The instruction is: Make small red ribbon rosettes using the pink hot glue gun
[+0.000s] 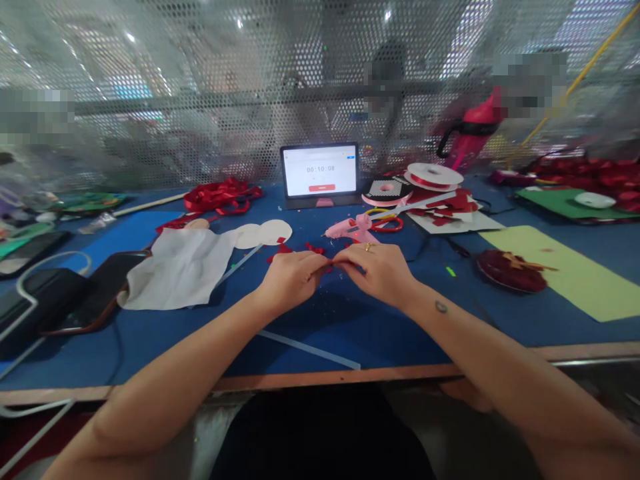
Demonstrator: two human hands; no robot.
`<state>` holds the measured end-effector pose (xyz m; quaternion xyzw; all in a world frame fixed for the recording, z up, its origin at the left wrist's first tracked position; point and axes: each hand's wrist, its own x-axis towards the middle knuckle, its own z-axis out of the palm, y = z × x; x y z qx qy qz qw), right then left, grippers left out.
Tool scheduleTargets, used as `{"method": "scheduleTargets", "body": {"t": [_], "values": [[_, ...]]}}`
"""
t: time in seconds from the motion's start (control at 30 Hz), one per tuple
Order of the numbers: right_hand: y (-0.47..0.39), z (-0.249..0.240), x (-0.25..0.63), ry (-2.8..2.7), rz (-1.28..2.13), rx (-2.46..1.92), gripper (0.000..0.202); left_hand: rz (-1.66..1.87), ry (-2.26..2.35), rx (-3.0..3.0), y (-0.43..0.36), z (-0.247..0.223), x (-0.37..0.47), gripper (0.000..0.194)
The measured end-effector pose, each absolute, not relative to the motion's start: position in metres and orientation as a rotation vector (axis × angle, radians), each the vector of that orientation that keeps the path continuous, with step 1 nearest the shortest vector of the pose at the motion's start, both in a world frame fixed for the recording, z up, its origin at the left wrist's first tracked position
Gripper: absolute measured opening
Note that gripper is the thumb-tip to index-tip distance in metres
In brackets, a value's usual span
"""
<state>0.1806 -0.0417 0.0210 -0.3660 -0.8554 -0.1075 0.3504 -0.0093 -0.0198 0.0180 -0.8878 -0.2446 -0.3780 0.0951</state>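
Observation:
My left hand (294,275) and my right hand (381,272) meet fingertip to fingertip above the middle of the blue table. Both are closed in a pinch on a small piece of red ribbon (329,269), mostly hidden by the fingers. Just beyond the hands lie loose red ribbon scraps (280,251). A pink glue gun (345,229) rests behind my right hand, beside scissors (389,225) with red and yellow handles. White round discs (276,232) lie past my left hand, one with a red scrap on it.
A clear glue stick (313,351) lies near the table's front edge. On the left are a white cloth (177,270) and a phone (103,293). Ribbon spools (434,176), a tablet (321,171), a dark red round piece (510,271) and yellow paper (585,273) also sit around.

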Motion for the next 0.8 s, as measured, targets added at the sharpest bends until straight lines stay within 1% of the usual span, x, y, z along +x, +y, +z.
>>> {"method": "scheduleTargets", "body": {"t": [0.13, 0.4, 0.5, 0.6, 0.7, 0.8], "values": [[-0.042, 0.022, 0.180, -2.199, -0.134, -1.024, 0.017, -1.233, -0.911, -2.739, -0.022, 0.023, -0.008, 0.013], [-0.041, 0.023, 0.181, -2.190, 0.004, -1.034, 0.016, -1.523, -1.598, -3.164, -0.025, 0.031, -0.005, 0.010], [-0.040, 0.021, 0.181, -2.190, 0.115, -1.034, 0.012, -1.595, -1.712, -3.267, -0.021, 0.028, -0.004, 0.010], [-0.038, 0.020, 0.180, -2.146, 0.237, -1.070, 0.009, -1.592, -1.844, -3.318, -0.018, 0.026, -0.003, 0.009], [-0.035, 0.019, 0.180, -2.089, 0.413, -1.072, 0.010, -1.584, -1.950, -3.321, -0.016, 0.025, -0.003, 0.009], [-0.032, 0.018, 0.179, -2.046, 0.604, -1.030, 0.013, -1.604, -1.946, -3.329, -0.016, 0.025, -0.003, 0.011]]}}
